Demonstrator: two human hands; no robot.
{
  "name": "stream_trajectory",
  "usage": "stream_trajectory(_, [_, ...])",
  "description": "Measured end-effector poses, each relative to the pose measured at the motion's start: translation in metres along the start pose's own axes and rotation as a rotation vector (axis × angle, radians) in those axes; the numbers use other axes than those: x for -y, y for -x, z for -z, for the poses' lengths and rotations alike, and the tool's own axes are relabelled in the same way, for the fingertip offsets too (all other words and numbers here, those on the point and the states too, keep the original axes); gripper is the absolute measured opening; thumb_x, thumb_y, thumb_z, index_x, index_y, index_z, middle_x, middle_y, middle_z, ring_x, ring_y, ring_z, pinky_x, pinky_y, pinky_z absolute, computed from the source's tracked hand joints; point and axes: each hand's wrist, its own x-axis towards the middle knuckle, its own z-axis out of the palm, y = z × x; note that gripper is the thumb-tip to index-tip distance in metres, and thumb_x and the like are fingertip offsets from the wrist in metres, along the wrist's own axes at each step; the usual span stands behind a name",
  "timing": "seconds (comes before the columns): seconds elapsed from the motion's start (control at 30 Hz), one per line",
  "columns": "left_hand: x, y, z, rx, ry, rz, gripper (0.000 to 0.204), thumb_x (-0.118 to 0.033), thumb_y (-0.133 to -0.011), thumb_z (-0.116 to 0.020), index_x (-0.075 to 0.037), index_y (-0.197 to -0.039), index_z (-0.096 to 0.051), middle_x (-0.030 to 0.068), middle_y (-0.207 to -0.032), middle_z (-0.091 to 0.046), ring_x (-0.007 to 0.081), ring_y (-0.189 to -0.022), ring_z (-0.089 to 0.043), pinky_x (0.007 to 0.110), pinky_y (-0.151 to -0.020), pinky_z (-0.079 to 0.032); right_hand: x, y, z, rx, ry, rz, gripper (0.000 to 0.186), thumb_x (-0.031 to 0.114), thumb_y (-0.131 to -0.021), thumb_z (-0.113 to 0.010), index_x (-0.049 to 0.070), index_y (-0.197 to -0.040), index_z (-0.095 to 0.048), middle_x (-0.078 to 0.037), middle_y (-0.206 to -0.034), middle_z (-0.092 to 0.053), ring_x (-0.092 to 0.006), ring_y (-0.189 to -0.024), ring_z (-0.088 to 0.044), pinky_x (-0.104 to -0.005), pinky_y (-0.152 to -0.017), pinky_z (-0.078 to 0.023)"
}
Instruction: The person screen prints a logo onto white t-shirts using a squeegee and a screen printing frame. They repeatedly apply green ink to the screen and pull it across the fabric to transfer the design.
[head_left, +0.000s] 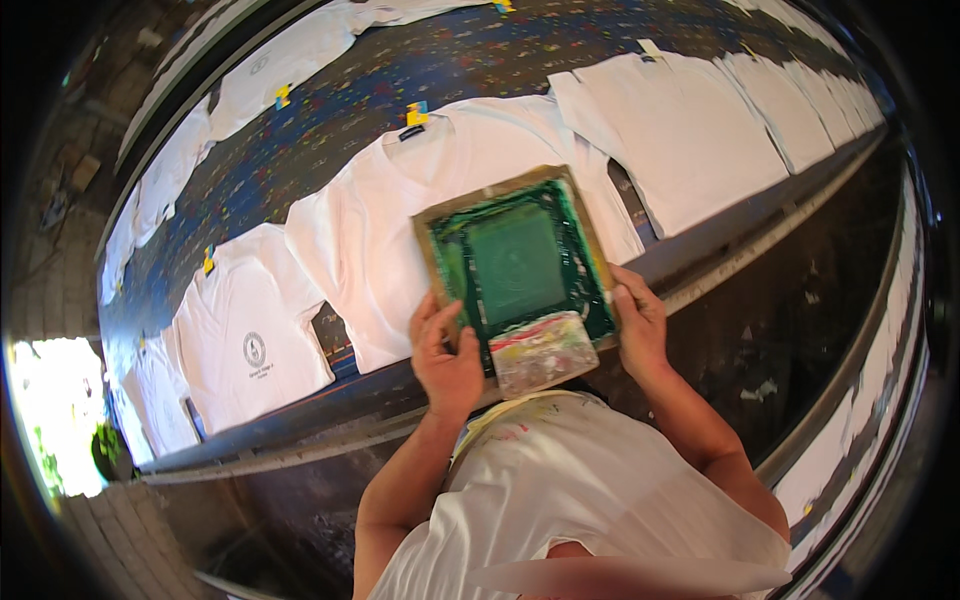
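Between both hands is a screen-printing frame (pixel 515 262), with green mesh and dark green ink round its inner edges. My left hand (pixel 440 355) grips its left side near the lower corner, thumb and fingers bent. At the right side, my right hand (pixel 640 320) is closed on the frame's edge. A paint-smeared squeegee (pixel 545 357) rests across the frame's near end, stained red and yellow. Behind and partly under the frame in view lies a white V-neck T-shirt (pixel 365 245). Whether the frame touches the shirt, I cannot tell.
The T-shirts lie on a long paint-spattered table (pixel 340 150). To the left, one T-shirt (pixel 245 330) bears a dark round print; plain T-shirts (pixel 690 140) continue rightward. Another row (pixel 270 70) lies across the table. The table's near edge (pixel 390 395) runs diagonally before me.
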Motion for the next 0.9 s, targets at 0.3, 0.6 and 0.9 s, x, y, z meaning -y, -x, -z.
stream_trajectory(0.3, [0.009, 0.002, -0.059, -0.003, 0.084, 0.013, 0.037, 0.016, -0.089, -0.074, -0.003, -0.12, -0.081, 0.024, -0.163, -0.063, 0.0395, -0.151, -0.061, 0.045, -0.124, -0.049, -0.009, -0.03, 0.052, 0.054, 0.126, 0.0, 0.038, 0.004, -0.118, -0.058, -0.004, -0.153, -0.068, -0.01, -0.146, -0.072, -0.0187, -0.133, -0.066, -0.0342, -0.12, -0.048])
stream_trajectory(0.6, [0.023, -0.02, -0.062, -0.088, 0.11, -0.029, 0.027, 0.015, -0.09, -0.076, -0.001, -0.111, -0.082, 0.026, -0.162, -0.064, 0.0397, -0.154, -0.06, 0.046, -0.126, -0.048, 0.0, -0.067, 0.037, 0.189, 0.242, 0.123, 0.044, 0.0, -0.114, -0.06, -0.004, -0.157, -0.065, -0.012, -0.149, -0.071, -0.0199, -0.137, -0.064, -0.0356, -0.123, -0.046])
stream_trajectory(0.9, [0.044, -0.035, -0.065, -0.094, 0.17, -0.024, 0.026, 0.017, -0.095, -0.073, 0.0, -0.113, -0.079, 0.0252, -0.169, -0.057, 0.0382, -0.157, -0.057, 0.045, -0.128, -0.047, -0.011, -0.092, 0.026, 0.251, 0.263, 0.159, 0.049, -0.006, -0.11, -0.061, -0.005, -0.159, -0.062, -0.016, -0.152, -0.068, -0.0232, -0.141, -0.064, -0.0376, -0.125, -0.046])
